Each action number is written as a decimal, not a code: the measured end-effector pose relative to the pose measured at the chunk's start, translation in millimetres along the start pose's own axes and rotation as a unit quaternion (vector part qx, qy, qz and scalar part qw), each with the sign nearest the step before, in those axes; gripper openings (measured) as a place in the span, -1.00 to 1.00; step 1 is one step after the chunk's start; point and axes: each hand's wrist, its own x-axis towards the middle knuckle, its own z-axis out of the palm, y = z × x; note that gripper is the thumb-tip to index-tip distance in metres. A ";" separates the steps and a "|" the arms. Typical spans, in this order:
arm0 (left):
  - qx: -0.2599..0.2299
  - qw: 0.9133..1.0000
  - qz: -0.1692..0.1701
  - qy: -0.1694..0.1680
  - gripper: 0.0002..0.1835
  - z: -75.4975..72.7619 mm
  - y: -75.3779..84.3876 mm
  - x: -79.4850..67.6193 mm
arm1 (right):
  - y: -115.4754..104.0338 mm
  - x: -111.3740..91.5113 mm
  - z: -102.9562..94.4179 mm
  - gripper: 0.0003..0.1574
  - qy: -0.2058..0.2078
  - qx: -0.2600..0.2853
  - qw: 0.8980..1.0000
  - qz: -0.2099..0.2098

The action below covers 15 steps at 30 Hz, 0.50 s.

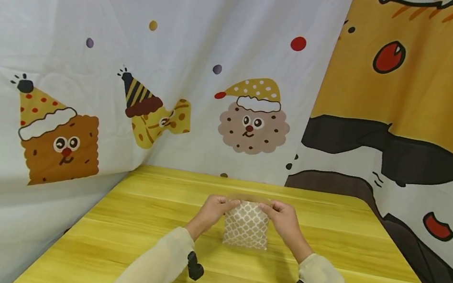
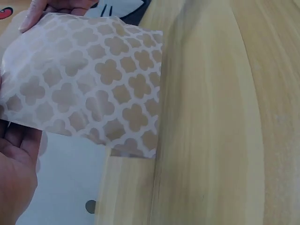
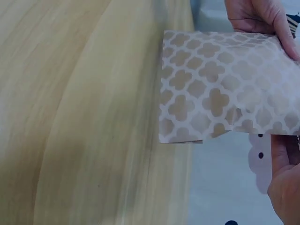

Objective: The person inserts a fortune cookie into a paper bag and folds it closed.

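A small, flat, see-through bag (image 1: 247, 226) with a white quatrefoil lattice print hangs upright between the two hands in the head view. My left hand (image 1: 214, 211) pinches its upper left corner, thumb on the near face. At the upper right corner my right hand (image 1: 285, 221) pinches it the same way. A plain, unprinted strip shows along the top, above the thumbs. Both wrist views show the patterned bag (image 2: 93, 84) from close by, its lower edge near the wooden tabletop. The fingers behind the bag (image 3: 225, 89) are partly hidden.
The yellow wood-grain table (image 1: 142, 245) spreads below and around the hands. Behind it hangs a white curtain (image 1: 192, 11) with cartoon snack figures, joined at the right by an orange and black cartoon print (image 1: 363, 93). Black wrist devices sit at both sleeves.
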 end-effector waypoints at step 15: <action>0.022 0.999 -0.016 -0.025 -0.38 -2.1 -2.6 2.2 | 8.3 1.0 -2.2 -0.39 -0.012 -0.010 0.999 0.032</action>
